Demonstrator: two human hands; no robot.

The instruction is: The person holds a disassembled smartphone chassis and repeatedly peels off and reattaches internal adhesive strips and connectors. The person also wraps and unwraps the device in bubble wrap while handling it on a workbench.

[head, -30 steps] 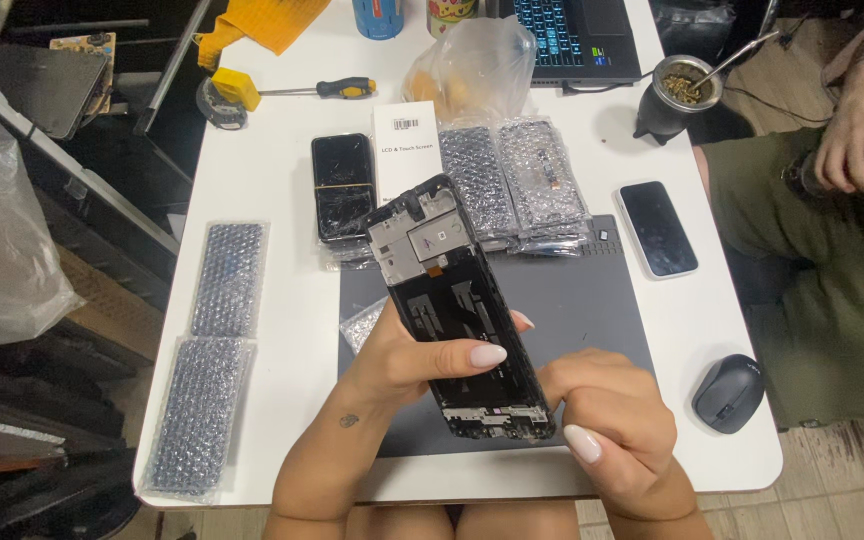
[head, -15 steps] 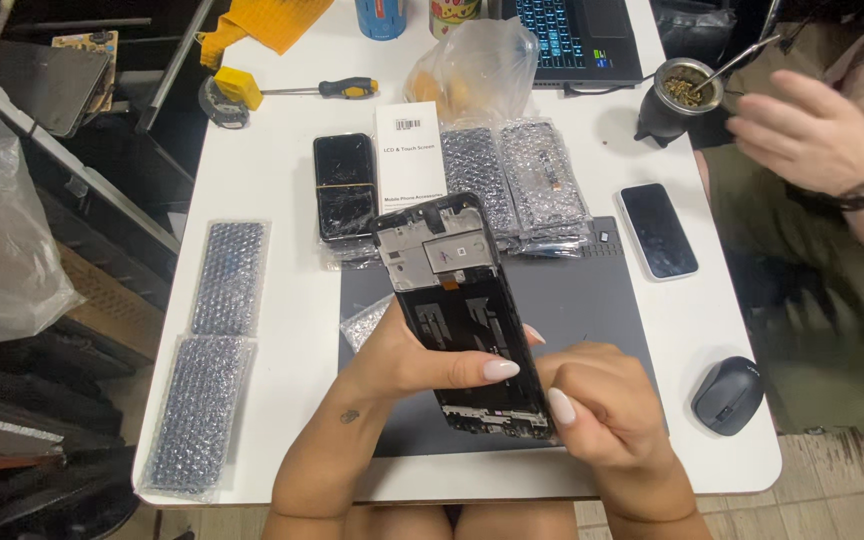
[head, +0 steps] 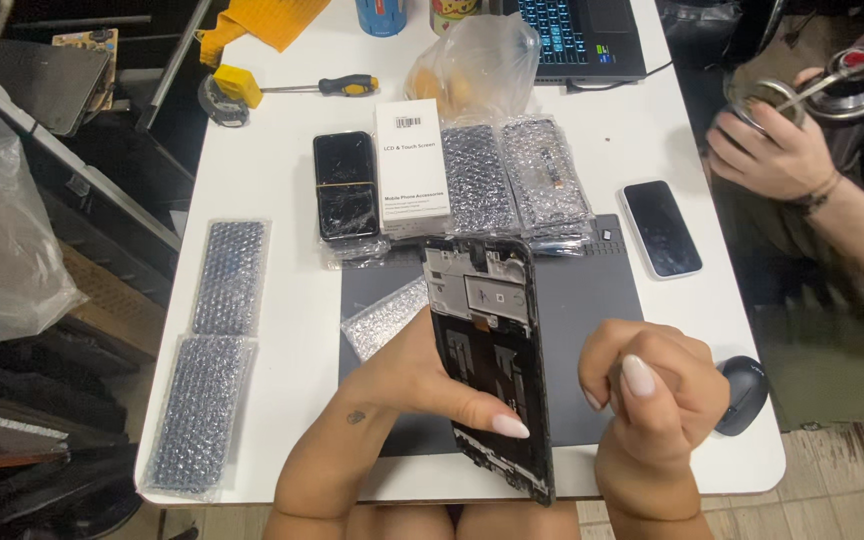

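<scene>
Fingers, left hand [head: 422, 385]: wrapped around the phone frame [head: 492, 355], thumb laid across its open face, the other fingers hidden behind it.
Fingers, right hand [head: 652, 390]: curled together into a loose fist just right of the frame; whether they pinch anything I cannot tell.
Phone frame: black, stripped, inner side up, tilted on edge over the grey mat [head: 582, 330], its lower end near the table's front edge.
Mat: a small bubble-wrap pouch [head: 382, 320] lies on its left part, beside the left hand.
Table [head: 282, 340]: white; behind the frame sit a cracked phone [head: 345, 185], a white box [head: 412, 165] and two bubble-wrapped parts [head: 517, 180]; another phone [head: 662, 228] lies to the right, a mouse [head: 742, 395] at the right corner.
Left edge: two long bubble-wrap packs [head: 214, 345], one behind the other.
Plastic bag [head: 472, 65]: clear, at the back, something yellowish inside, too blurred to name.
Other person: a hand [head: 772, 150] at the far right holds a metal cup [head: 764, 97] with a straw in it.
</scene>
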